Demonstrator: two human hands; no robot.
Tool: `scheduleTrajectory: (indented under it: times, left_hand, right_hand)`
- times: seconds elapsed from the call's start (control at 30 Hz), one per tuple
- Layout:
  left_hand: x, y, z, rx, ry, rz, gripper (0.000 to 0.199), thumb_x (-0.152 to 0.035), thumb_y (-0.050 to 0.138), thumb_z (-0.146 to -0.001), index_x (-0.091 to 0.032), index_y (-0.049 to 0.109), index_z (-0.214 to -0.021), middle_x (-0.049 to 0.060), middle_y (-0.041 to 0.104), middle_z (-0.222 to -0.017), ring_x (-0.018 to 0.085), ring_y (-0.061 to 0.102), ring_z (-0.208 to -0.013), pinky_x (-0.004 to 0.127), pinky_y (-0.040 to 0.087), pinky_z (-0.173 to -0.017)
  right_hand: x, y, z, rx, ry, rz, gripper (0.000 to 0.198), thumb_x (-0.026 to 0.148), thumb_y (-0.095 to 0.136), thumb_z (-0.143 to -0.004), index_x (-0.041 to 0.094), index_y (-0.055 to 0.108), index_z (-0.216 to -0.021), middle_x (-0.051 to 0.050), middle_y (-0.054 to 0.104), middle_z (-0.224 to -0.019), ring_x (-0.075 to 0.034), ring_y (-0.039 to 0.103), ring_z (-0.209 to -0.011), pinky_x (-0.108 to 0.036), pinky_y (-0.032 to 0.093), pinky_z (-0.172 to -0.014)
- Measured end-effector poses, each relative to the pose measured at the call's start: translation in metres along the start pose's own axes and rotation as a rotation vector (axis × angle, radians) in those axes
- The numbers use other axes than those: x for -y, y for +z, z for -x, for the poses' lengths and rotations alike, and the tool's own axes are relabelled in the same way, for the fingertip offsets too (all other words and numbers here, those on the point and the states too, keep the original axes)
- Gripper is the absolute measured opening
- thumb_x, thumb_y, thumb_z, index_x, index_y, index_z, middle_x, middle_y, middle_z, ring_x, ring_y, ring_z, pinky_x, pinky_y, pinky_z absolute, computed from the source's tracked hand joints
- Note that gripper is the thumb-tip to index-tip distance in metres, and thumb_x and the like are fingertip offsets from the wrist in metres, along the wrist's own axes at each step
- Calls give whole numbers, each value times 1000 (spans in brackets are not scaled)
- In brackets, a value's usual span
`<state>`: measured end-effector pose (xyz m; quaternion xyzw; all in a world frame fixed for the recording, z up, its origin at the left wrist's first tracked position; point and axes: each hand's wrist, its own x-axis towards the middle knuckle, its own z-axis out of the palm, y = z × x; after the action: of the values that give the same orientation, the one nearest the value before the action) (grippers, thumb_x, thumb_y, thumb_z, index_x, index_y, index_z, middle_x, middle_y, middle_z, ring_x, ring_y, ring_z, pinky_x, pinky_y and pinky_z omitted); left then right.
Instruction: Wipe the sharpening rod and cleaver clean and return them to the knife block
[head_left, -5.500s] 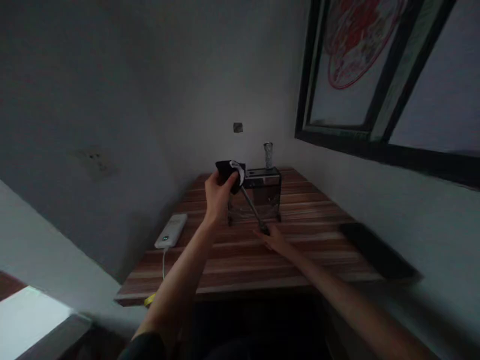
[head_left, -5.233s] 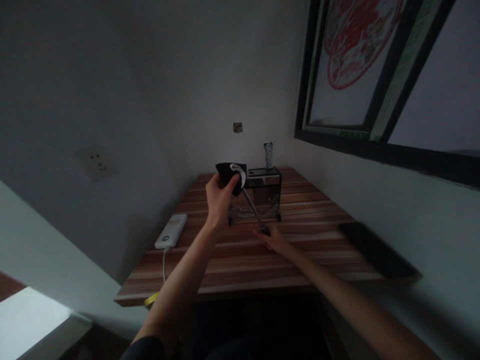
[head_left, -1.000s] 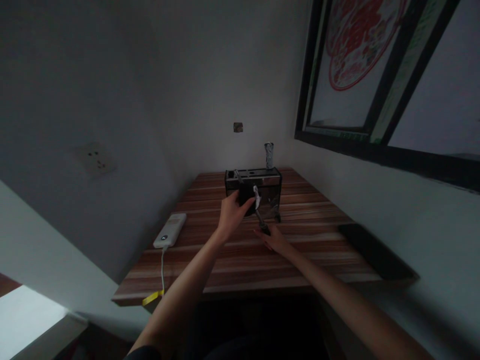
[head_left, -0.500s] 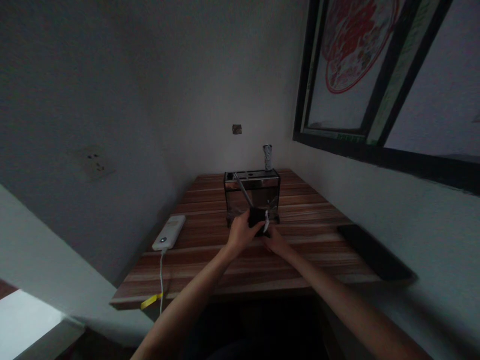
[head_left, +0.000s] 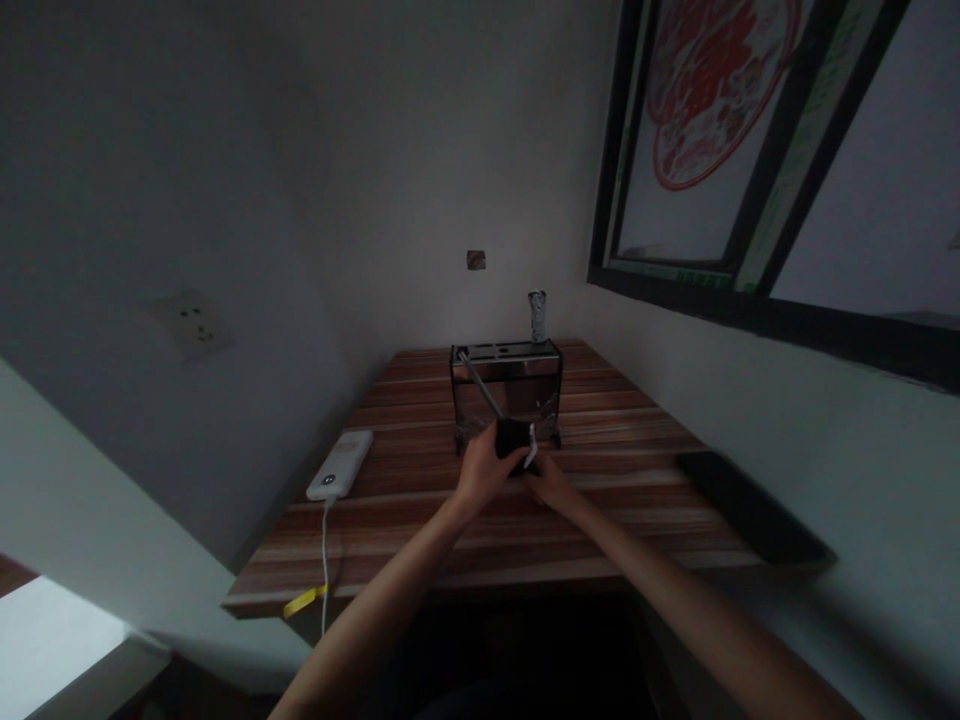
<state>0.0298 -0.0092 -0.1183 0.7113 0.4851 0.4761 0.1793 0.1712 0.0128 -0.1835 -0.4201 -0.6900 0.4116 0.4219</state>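
Observation:
A black, boxy piece with a long silver rod (head_left: 480, 386) and a small white tag (head_left: 532, 446) is between my hands. My left hand (head_left: 482, 467) is closed on the left side of the black piece (head_left: 511, 440), thumb across its front. Fingers curled, my right hand (head_left: 551, 482) grips its lower right edge beneath the tag. The rod slants up and away to the left. Its far end overlaps the top left of a metal-and-black rack (head_left: 525, 352) just behind; I cannot tell whether they touch.
A silvery patterned cylinder (head_left: 537, 316) stands behind the rack. On the left lies a white device (head_left: 340, 466), its cable (head_left: 325, 550) hanging over the table edge with a yellow tag (head_left: 304, 601). A black flat object (head_left: 750, 505) lies at right. Walls close in the wood-grain table (head_left: 405, 400).
The rod's far end has swung slightly left over the rack's top. The black piece has turned a little with it. Both hands keep their hold, almost in place.

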Motion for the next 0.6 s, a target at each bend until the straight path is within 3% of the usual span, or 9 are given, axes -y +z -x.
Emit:
scheduleTrajectory:
  times: [0.4,0.6]
  left_hand:
    - [-8,-6,-2,-44,-51,79,29,-25,70,-68,-15,61,-93,7,70,-89,19,65,-80,29,50,-70]
    - [-22,-30,-17,-101,-14,118,32,-29,70,-68,-14,62,-95,6,69,-90,18,64,-80,26,49,-71]
  right_hand:
    - [3,1,1,18,9,-2,4,19,52,-69,18,54,-66,7,41,-39,-9,38,-36,-18,28,-37]
    - [11,2,3,84,52,-10,32,46,54,-76,18,49,-62,8,38,-37,-7,33,-32,-19,23,-34]
